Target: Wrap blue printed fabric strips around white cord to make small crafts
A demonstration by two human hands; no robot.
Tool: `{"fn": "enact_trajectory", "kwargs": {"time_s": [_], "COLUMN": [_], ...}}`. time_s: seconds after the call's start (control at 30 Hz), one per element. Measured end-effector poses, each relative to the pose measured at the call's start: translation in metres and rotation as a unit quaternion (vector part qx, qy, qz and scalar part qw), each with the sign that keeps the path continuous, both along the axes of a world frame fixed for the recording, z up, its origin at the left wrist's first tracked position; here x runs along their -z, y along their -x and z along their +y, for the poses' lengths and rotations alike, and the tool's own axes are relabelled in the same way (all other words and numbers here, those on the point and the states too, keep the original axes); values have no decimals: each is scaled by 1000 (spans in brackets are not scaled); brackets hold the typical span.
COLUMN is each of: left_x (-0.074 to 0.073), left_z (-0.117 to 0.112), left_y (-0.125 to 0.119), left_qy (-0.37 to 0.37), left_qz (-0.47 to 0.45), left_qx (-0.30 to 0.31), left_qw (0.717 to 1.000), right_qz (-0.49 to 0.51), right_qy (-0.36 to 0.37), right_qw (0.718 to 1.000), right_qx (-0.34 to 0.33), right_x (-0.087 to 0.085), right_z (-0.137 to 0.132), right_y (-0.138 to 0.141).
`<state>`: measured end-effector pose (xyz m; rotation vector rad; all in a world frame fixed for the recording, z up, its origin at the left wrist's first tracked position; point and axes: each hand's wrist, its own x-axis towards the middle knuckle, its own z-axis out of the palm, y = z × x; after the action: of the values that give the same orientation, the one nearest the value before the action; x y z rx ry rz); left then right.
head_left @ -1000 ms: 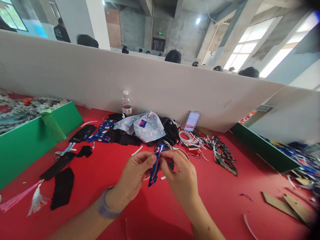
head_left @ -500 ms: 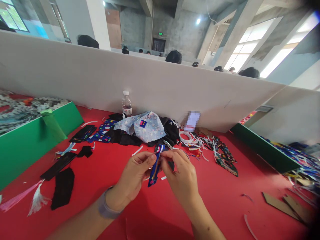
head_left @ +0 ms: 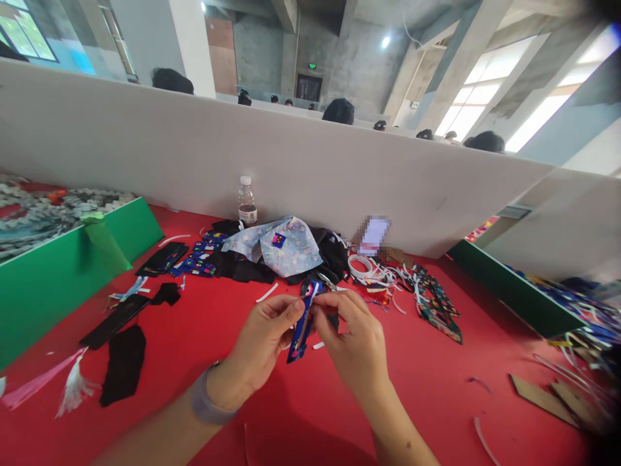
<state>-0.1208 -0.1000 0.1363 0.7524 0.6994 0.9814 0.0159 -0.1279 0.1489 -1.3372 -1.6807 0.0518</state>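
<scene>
Pinching a narrow blue patterned strip near its top between thumb and forefinger, the left hand holds it upright just above the red table. The right hand closes its fingertips on the same upper end from the other side. The strip's lower end hangs free, and what the fingertips work at on the top edge is too small to tell. Both grips look slight and sit close together, so the likeliest fault is a slip or a twist. If one hand pulls harder than the other, the strip could bend, crease or drop. Once dropped, it would land near the similar blue pieces lying farther back and could easily be confused with them. A green-walled tray on the left holds a heap of grey and white scraps. A second green-walled tray on the right holds many-coloured strips, some of them trailing over towards the table. A capped clear bottle stands against the white partition, and I cannot tell how full it is.
</scene>
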Motion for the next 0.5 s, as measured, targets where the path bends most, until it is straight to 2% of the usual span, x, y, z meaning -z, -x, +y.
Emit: {"fn": "enact_trajectory", "kwargs": {"time_s": [0.5], "left_x": [0], "left_z": [-1], "left_y": [-3], "left_qy": [-34], "left_qz": [21], "left_qx": [-20], "left_qw": [999], "right_qz": [8], "right_qy": [11], "right_qw": [1000], "right_qx": [15], "right_x": [1], "right_z": [0], "right_y": [2]}}
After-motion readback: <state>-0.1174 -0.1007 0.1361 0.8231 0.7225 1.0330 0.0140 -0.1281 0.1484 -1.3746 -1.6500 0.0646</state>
